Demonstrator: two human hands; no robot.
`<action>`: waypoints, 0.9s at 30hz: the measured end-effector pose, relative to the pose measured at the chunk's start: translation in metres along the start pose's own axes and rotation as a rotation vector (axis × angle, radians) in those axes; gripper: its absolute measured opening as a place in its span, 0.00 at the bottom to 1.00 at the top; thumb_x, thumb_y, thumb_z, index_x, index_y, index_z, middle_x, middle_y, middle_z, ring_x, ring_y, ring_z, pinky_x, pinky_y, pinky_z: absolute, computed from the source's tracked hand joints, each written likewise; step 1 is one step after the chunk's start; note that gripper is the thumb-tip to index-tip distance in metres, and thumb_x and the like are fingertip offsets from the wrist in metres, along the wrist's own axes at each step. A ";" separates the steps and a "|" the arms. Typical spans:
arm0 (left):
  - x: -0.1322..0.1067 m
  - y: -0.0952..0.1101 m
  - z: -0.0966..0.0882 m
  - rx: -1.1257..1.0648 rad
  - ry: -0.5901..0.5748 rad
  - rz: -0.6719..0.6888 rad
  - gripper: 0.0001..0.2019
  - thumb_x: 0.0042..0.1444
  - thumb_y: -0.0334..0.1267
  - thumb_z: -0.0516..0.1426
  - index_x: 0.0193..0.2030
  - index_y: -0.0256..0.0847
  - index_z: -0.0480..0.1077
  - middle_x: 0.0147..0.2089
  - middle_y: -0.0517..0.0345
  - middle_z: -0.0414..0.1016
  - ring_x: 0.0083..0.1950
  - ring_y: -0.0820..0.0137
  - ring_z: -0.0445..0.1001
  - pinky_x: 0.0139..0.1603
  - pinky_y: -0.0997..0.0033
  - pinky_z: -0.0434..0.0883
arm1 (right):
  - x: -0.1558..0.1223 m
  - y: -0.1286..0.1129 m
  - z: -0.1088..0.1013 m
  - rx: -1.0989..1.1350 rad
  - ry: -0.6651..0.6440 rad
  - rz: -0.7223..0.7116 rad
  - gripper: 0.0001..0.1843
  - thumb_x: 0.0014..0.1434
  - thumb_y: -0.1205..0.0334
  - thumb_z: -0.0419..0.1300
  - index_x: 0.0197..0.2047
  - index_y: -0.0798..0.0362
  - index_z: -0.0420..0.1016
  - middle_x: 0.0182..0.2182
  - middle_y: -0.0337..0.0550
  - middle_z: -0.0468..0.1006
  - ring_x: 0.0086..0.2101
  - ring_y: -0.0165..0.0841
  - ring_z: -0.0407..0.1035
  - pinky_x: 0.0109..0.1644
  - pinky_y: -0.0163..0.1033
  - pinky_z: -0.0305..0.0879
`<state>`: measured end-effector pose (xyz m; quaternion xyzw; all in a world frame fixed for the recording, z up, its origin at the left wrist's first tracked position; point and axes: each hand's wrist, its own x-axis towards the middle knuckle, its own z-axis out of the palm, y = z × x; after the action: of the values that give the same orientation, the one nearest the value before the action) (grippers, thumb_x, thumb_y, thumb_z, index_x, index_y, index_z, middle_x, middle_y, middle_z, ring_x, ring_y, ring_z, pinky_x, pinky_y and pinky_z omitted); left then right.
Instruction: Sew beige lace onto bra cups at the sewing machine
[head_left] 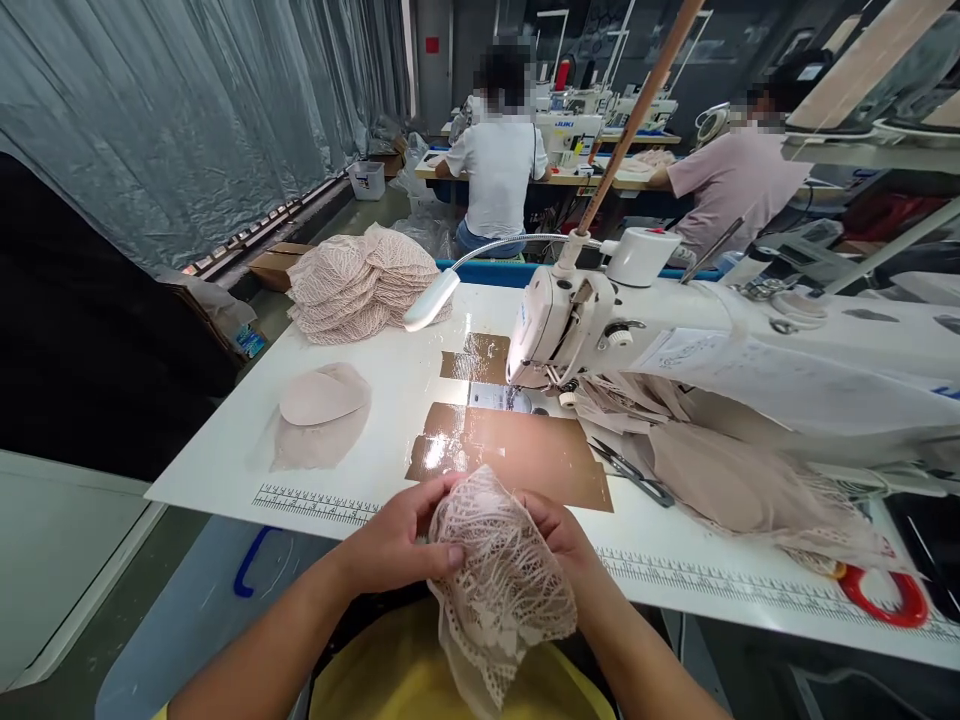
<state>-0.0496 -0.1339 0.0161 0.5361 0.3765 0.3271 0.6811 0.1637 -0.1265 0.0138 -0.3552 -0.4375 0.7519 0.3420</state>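
A beige lace fabric piece (pixel 502 580) hangs between my hands, over the front edge of the sewing table. My left hand (pixel 401 545) grips its left side, the thumb lying on top of the lace and the other fingers behind it. On the opposite side my right hand (pixel 559 540) has hold of the upper edge, its fingertips partly hidden by the cloth. Just beyond is the sewing machine (pixel 562 325), with brown tape (pixel 517 450) stuck on the table before its needle plate (pixel 499 397). Nothing lies under the needle that I can make out.
Stacked lace pieces (pixel 360 285) sit at the back left, and thin beige cut pieces (pixel 322 410) lie nearer. Right of the tape are black scissors (pixel 634 470), more beige fabric (pixel 720 480) and a red-handled tool (pixel 885 597). A lamp (pixel 433 300) overhangs the table. Two people sit beyond.
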 end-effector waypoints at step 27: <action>0.010 -0.015 0.025 -0.515 0.677 0.106 0.23 0.61 0.55 0.50 0.27 0.38 0.69 0.21 0.63 0.65 0.26 0.72 0.66 0.37 0.71 0.69 | 0.002 0.010 -0.012 -0.192 0.171 -0.379 0.14 0.57 0.57 0.62 0.24 0.52 0.67 0.25 0.35 0.65 0.28 0.28 0.59 0.34 0.34 0.58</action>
<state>-0.0224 -0.1410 0.0034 0.2296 0.4567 0.6025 0.6130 0.1710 -0.1239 0.0001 -0.3599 -0.5355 0.5963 0.4775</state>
